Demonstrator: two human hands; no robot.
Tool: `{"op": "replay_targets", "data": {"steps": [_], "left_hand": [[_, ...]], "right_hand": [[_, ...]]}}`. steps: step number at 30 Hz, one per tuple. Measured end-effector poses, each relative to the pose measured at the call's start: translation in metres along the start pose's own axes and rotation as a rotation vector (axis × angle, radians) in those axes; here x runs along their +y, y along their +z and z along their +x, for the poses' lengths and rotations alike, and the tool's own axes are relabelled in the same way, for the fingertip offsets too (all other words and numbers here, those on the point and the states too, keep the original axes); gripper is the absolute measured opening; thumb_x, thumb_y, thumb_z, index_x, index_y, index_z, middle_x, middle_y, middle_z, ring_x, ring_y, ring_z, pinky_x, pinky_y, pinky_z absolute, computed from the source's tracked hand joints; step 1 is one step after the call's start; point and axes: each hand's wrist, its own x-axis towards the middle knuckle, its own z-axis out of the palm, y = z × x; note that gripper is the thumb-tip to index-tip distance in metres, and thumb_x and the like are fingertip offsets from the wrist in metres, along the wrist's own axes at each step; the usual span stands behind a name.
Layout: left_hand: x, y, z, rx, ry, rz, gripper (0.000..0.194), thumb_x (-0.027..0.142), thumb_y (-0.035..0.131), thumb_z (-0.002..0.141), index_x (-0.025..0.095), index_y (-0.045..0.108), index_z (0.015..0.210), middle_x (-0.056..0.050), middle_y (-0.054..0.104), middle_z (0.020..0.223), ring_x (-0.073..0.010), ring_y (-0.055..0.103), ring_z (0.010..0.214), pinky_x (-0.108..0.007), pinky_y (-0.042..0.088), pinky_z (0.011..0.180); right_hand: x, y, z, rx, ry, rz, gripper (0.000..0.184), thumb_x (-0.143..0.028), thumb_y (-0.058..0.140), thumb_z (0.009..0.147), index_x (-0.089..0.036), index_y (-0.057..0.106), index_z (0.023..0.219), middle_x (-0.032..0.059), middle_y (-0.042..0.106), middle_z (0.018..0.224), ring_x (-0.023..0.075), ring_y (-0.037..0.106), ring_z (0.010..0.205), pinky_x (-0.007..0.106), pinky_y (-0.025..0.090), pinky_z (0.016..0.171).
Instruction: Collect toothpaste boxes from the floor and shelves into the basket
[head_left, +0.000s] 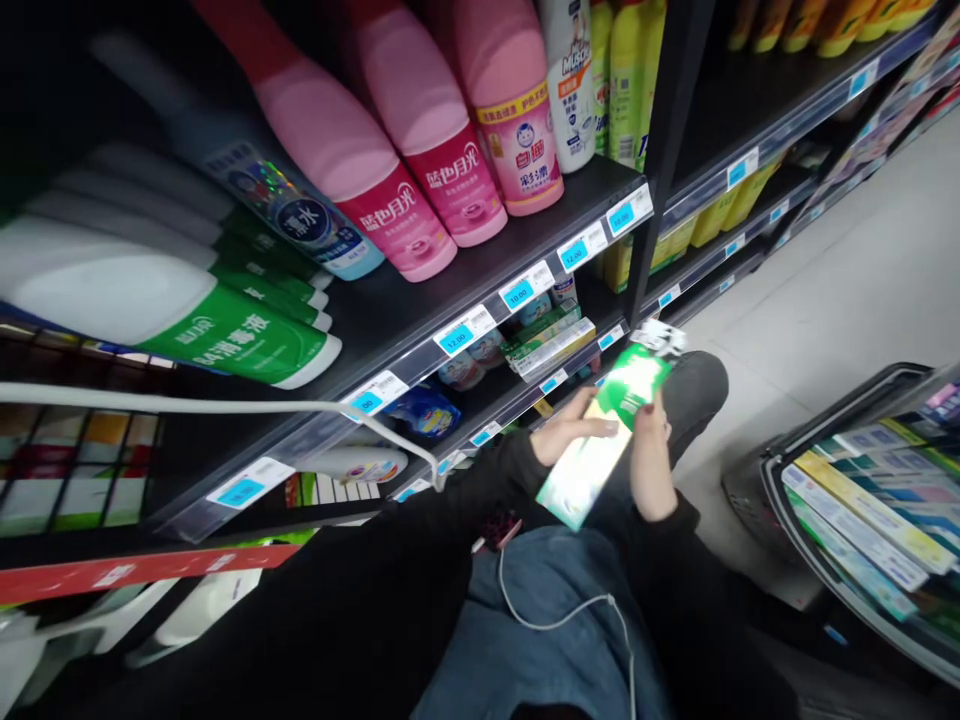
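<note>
Over my lap I hold a green-and-white box, tilted, with its top end toward the shelf. Glare washes out much of its printing. My left hand grips its left side, thumb lying across the front face. On the opposite edge my right hand is closed, its thumb near the green part. A black-and-white patch shows at the far end of the box; I cannot tell whether it belongs to it. Similar slim boxes lie on the lower shelf just beyond my hands.
Pink bottles, a white-and-green bottle and other bottles line the upper shelf, with price tags along its edge. At right, a dark basket holds several slim cartons. A white cable crosses the left side.
</note>
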Motion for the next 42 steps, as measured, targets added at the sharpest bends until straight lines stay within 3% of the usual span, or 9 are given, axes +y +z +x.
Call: {"op": "replay_targets", "data": {"steps": [3, 5, 7, 10, 15, 21, 30, 34, 42], "left_hand": [[-0.016, -0.047, -0.009, 0.212, -0.009, 0.249, 0.070, 0.046, 0.061, 0.073, 0.018, 0.039, 0.133, -0.009, 0.058, 0.126, -0.0273, 0.058, 0.110, -0.042, 0.046, 0.095], [-0.023, -0.077, -0.010, 0.368, 0.011, 0.614, 0.084, 0.052, 0.065, 0.069, 0.017, 0.034, 0.139, -0.012, 0.053, 0.133, -0.0305, 0.054, 0.117, -0.044, 0.043, 0.100], [-0.028, -0.102, -0.002, 0.451, -0.008, 0.969, 0.094, 0.056, 0.067, 0.067, 0.015, 0.030, 0.143, -0.015, 0.047, 0.139, -0.0338, 0.051, 0.120, -0.045, 0.041, 0.101], [-0.031, -0.127, 0.029, 0.416, -0.048, 1.312, 0.096, 0.056, 0.066, 0.070, 0.015, 0.027, 0.147, -0.017, 0.045, 0.139, -0.0351, 0.053, 0.116, -0.043, 0.043, 0.097], [-0.036, -0.149, 0.100, 0.308, -0.055, 1.544, 0.095, 0.049, 0.069, 0.069, 0.014, 0.028, 0.147, -0.019, 0.046, 0.137, -0.0361, 0.047, 0.121, -0.042, 0.039, 0.100], [-0.054, -0.156, 0.143, 0.362, -0.098, 1.563, 0.094, 0.050, 0.062, 0.076, 0.010, 0.020, 0.150, -0.023, 0.040, 0.141, -0.0377, 0.039, 0.125, -0.047, 0.035, 0.101], [-0.091, -0.136, 0.133, 0.429, -0.008, 1.633, 0.070, 0.049, 0.045, 0.089, 0.016, 0.028, 0.149, -0.019, 0.032, 0.149, -0.0386, 0.032, 0.129, -0.052, 0.024, 0.106], [-0.091, -0.131, 0.133, 0.402, -0.026, 1.628, 0.065, 0.051, 0.046, 0.088, 0.008, 0.039, 0.137, -0.024, 0.045, 0.134, -0.0380, 0.038, 0.123, -0.050, 0.028, 0.103], [-0.075, -0.122, 0.138, 0.432, -0.104, 1.576, 0.060, 0.050, 0.058, 0.082, 0.003, 0.048, 0.119, -0.028, 0.048, 0.126, -0.0357, 0.050, 0.112, -0.041, 0.042, 0.092]], "right_hand": [[0.020, 0.007, -0.001, 0.024, -0.001, -0.164, 0.051, -0.045, 0.034, 0.096, -0.025, 0.039, 0.142, 0.0130, 0.051, 0.130, 0.0295, 0.047, 0.123, 0.056, 0.040, 0.101], [0.039, 0.002, -0.002, 0.036, -0.024, -0.175, 0.046, -0.045, 0.043, 0.093, -0.020, 0.051, 0.131, 0.0149, 0.055, 0.122, 0.0280, 0.056, 0.111, 0.051, 0.049, 0.092], [0.058, -0.004, -0.001, 0.070, -0.021, -0.145, 0.037, -0.041, 0.047, 0.091, -0.018, 0.059, 0.117, 0.0140, 0.058, 0.111, 0.0239, 0.062, 0.096, 0.044, 0.057, 0.080], [0.074, -0.011, -0.001, 0.116, -0.029, -0.087, 0.027, -0.036, 0.047, 0.091, -0.018, 0.062, 0.106, 0.0110, 0.061, 0.103, 0.0195, 0.065, 0.088, 0.036, 0.060, 0.072], [0.073, -0.008, -0.002, 0.157, -0.010, -0.029, 0.024, -0.033, 0.049, 0.091, -0.017, 0.062, 0.103, 0.0104, 0.061, 0.101, 0.0192, 0.066, 0.087, 0.035, 0.061, 0.071], [0.075, -0.008, -0.003, 0.160, -0.057, -0.060, 0.021, -0.030, 0.048, 0.091, -0.018, 0.062, 0.101, 0.0109, 0.061, 0.101, 0.0193, 0.065, 0.088, 0.036, 0.062, 0.071], [0.073, -0.009, -0.003, 0.160, -0.062, -0.067, 0.020, -0.028, 0.047, 0.090, -0.019, 0.062, 0.100, 0.0100, 0.062, 0.100, 0.0191, 0.066, 0.087, 0.036, 0.062, 0.070], [0.075, -0.009, -0.003, 0.149, -0.074, -0.054, 0.020, -0.025, 0.046, 0.090, -0.019, 0.061, 0.101, 0.0098, 0.061, 0.100, 0.0185, 0.065, 0.087, 0.035, 0.062, 0.071], [0.079, -0.008, -0.003, 0.146, -0.081, -0.019, 0.020, -0.022, 0.046, 0.089, -0.018, 0.061, 0.101, 0.0095, 0.060, 0.099, 0.0185, 0.066, 0.088, 0.035, 0.062, 0.072]]}}
